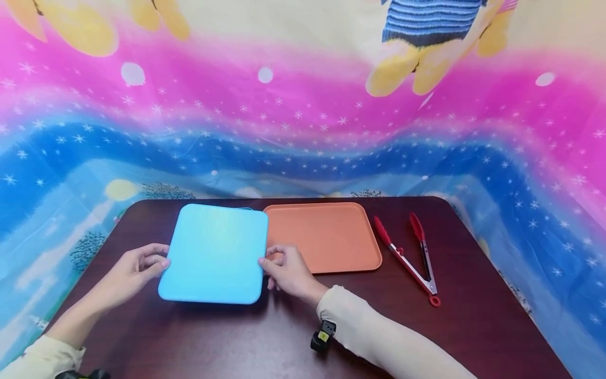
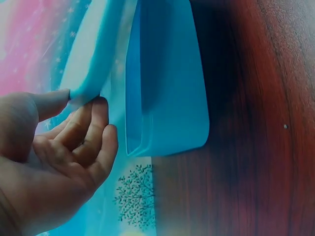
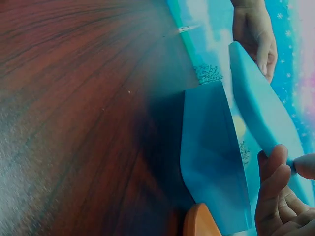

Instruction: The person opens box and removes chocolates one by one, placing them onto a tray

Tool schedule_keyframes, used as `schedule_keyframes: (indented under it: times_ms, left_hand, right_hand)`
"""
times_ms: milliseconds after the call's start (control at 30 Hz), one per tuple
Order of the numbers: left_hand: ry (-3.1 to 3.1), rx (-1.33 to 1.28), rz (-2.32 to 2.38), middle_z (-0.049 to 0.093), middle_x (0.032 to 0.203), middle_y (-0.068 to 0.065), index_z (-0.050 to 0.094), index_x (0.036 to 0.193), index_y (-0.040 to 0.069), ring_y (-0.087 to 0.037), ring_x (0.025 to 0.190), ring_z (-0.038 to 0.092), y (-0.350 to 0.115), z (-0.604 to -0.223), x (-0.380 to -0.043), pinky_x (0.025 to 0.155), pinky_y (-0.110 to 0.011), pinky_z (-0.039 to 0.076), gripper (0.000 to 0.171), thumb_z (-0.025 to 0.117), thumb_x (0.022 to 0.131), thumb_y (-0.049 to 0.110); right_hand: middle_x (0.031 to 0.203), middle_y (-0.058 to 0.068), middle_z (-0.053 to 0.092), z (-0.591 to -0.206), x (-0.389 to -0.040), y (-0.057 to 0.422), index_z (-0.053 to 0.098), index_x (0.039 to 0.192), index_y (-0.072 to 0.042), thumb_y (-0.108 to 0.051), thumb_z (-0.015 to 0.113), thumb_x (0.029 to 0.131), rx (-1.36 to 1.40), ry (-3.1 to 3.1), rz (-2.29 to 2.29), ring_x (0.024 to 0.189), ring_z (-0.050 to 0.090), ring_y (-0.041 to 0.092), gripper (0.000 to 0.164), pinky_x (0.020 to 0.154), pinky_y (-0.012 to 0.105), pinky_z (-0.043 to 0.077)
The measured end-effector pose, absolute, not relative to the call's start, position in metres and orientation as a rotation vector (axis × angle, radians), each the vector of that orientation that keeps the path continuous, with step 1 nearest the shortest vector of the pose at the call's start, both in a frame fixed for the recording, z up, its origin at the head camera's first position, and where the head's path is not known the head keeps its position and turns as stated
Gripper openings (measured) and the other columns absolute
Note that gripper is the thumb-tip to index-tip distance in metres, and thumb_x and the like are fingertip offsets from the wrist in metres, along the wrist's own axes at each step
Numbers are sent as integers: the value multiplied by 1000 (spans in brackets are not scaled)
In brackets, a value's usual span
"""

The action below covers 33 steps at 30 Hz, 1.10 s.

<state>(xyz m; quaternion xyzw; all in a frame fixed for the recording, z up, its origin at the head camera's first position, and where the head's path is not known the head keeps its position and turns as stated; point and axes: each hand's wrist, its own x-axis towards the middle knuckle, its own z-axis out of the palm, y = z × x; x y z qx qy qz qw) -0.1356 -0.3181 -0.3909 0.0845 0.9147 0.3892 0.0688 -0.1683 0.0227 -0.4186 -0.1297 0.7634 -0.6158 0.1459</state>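
Lid: blue lid (image 1: 214, 253), held just above the blue tub (image 2: 167, 98), over the left half of the dark wooden bench (image 1: 293, 337), just beside the orange tray (image 1: 326, 237).
Left hand: left hand (image 1: 130, 271) pinching the lid's left edge, thumb on top, fingers (image 2: 93, 132) curled beneath.
Right hand: right hand (image 1: 289, 271) pinching the lid's right edge the same way.
Handling: likely light, stiff plastic, smooth and a bit slippery; best taken at opposite side edges, as now.
Head view: shows the tray and red-tipped tongs (image 1: 412, 258) well to the right; tub hidden beneath the lid.
Wrist views: reveal the tub (image 3: 211, 162) and the gap under the lid's raised rim; tongs out of sight.
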Motion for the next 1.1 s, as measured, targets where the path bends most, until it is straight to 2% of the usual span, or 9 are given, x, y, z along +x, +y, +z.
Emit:
schedule_keyframes:
  times_ms: [67, 167, 400, 533, 667, 867, 967, 1100]
  left_hand:
    - [2721, 252, 1169, 73, 114, -21, 47, 136, -10, 6, 89, 64, -321, -392, -134, 74, -24, 55, 42, 52, 107, 21]
    - [2653, 260, 1169, 74, 109, -18, 47, 133, -11, 1, 86, 65, -327, -393, -131, 73, -27, 55, 39, 50, 107, 19]
    - [2538, 247, 1109, 72, 111, -16, 48, 129, -12, -11, 92, 69, -342, -393, -127, 75, -30, 56, 39, 47, 109, 21]
    - [2516, 260, 1069, 71, 107, -11, 50, 130, -13, -7, 93, 68, -350, -394, -127, 76, -31, 57, 41, 45, 110, 22]
    - [2467, 369, 1074, 71, 95, -1, 53, 124, -13, 0, 85, 63, -357, -398, -126, 73, -27, 54, 35, 45, 109, 18]
    - [2391, 539, 1115, 70, 87, 9, 59, 116, -9, -7, 80, 63, -365, -401, -125, 69, -22, 46, 23, 48, 107, 9]
    - [2319, 605, 1171, 70, 85, 12, 59, 113, -10, -11, 78, 62, -366, -402, -124, 66, -24, 45, 20, 47, 106, 5]
    - [2191, 625, 1255, 58, 73, 14, 58, 107, -10, -18, 68, 55, -360, -404, -122, 58, -31, 41, 17, 48, 105, 4]
  right_hand:
    - [71, 31, 66, -419, -165, 23, 60, 104, 3, -14, 65, 99, -379, 2192, -1767, 44, 57, 17, 18, 42, 22, 41]
    - [79, 34, 67, -420, -160, 22, 61, 99, 2, -16, 65, 99, -395, 2181, -1743, 45, 58, 19, 18, 42, 22, 41]
    - [82, 26, 74, -425, -153, 19, 68, 95, 1, -18, 64, 100, -426, 2156, -1676, 45, 57, 18, 20, 44, 21, 42]
    - [82, 23, 75, -427, -148, 16, 71, 91, -1, -18, 64, 100, -420, 2121, -1647, 44, 55, 13, 22, 42, 19, 37]
    - [81, 22, 75, -429, -143, 15, 71, 87, -2, -19, 64, 100, -402, 2096, -1620, 43, 54, 12, 22, 41, 19, 37]
    - [80, 22, 75, -432, -138, 15, 70, 85, -4, -20, 66, 99, -392, 2074, -1581, 42, 53, 13, 22, 41, 19, 36]
    - [81, 22, 75, -435, -136, 16, 69, 85, -5, -21, 66, 99, -398, 2064, -1559, 42, 53, 13, 22, 41, 20, 36]
    - [80, 21, 75, -437, -133, 22, 69, 85, -4, -20, 66, 98, -401, 2062, -1538, 41, 52, 11, 21, 40, 19, 37]
